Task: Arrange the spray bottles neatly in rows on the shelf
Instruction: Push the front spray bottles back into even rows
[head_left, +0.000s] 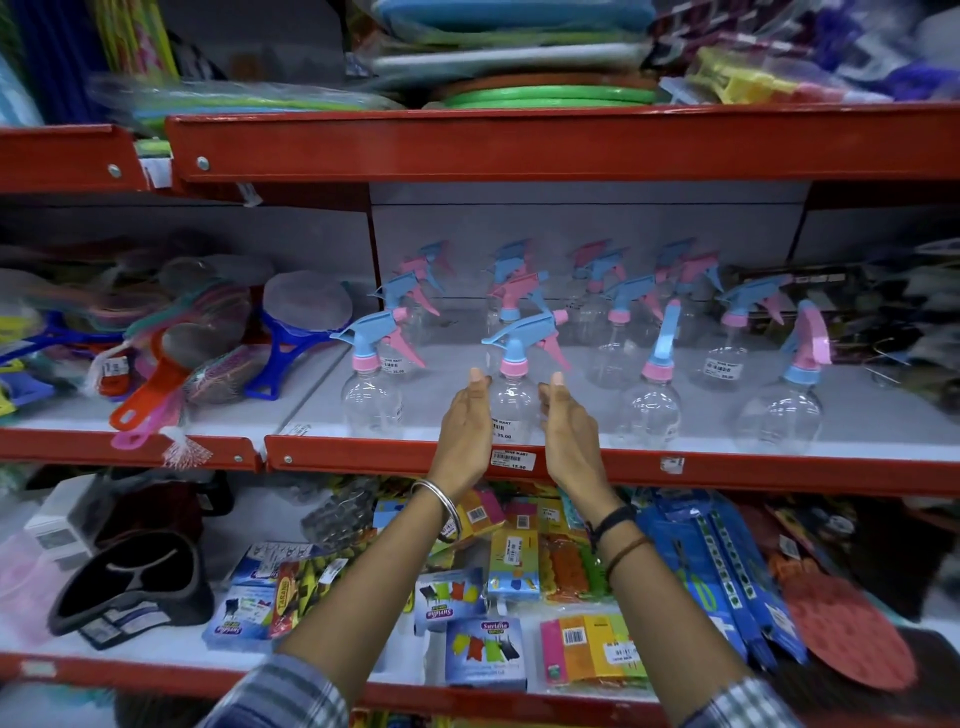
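Note:
Several clear spray bottles with blue and pink trigger heads stand in rows on the white middle shelf (857, 410). A front-row bottle (514, 395) with a blue trigger and pink collar stands between my hands. My left hand (465, 426) is at its left side and my right hand (566, 426) at its right, both with straight fingers and thumbs up, close to the bottle; whether they touch it I cannot tell. Other front-row bottles stand to the left (371, 400) and right (654, 405), with another further right (784, 410).
The red shelf lip (727, 467) runs below my hands, with a price tag (513, 458). Strainers and brushes (171, 364) crowd the left bay. Packets of clips (514, 566) fill the lower shelf. The red upper shelf (519, 145) hangs overhead.

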